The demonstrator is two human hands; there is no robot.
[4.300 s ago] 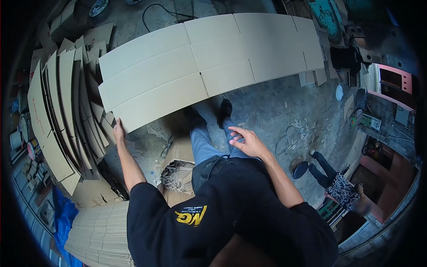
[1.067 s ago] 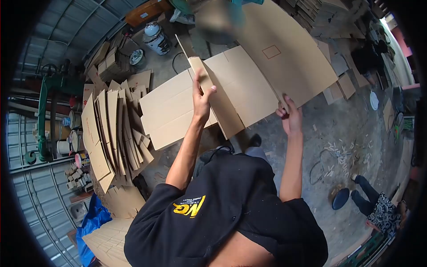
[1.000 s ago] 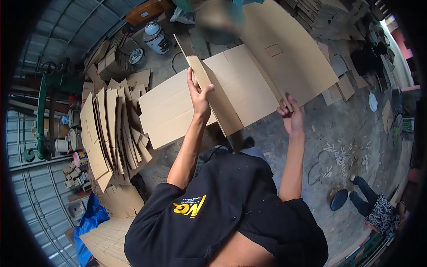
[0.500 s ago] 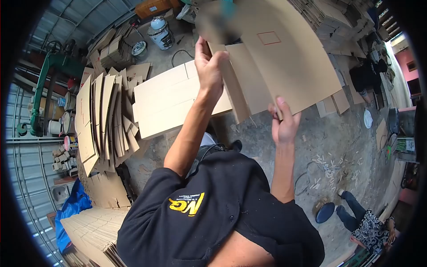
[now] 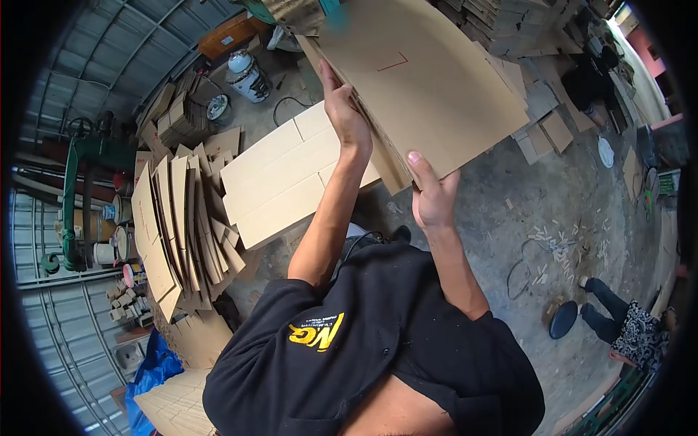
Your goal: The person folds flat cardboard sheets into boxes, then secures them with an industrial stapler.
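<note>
A large brown cardboard sheet [image 5: 436,94] with a red printed outline is held up in front of me, its top panel lying folded over a narrower strip along the left edge. My left hand [image 5: 346,110] grips that left edge with its fingers closed against the side. At the near corner my right hand [image 5: 434,190] pinches the sheet, thumb on top and the other fingers hidden beneath. Below the sheet, to the left, is a pale flat stack of cardboard [image 5: 273,178] with slit lines, partly covered by my left arm.
Curved cardboard pieces [image 5: 171,225] lean in a pile at the left. A green machine [image 5: 76,192] stands beyond them. Cardboard scraps [image 5: 556,251] litter the concrete floor near a dark blue round object [image 5: 563,320]. One person [image 5: 632,327] is at lower right, another [image 5: 585,83] at upper right.
The large panel has swung left and down, closing the gap over the inner panel. My right hand has moved left with it, toward the narrow strip, while my left hand keeps its hold.
</note>
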